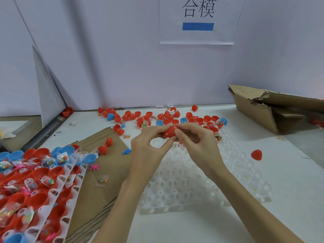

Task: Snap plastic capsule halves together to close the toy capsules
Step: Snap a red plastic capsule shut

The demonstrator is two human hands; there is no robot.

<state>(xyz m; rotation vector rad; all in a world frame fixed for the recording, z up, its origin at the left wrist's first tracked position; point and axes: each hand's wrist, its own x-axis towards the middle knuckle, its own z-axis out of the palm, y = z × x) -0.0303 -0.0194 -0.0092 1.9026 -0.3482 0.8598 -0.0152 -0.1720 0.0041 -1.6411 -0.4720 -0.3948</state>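
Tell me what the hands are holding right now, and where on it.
A red capsule, pinched between both hands: the left hand grips its left side and the right hand its right side, with fingers over the front.

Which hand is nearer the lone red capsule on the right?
Right. The right hand is left of the lone red capsule; the left hand is farther left.

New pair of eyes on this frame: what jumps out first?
Mid-frame, the left hand and right hand pinch a red capsule between them above an empty white tray. Behind them, loose red and blue capsule halves lie scattered along the back of the table. At lower left, filled trays hold red and blue halves with small bagged toys.
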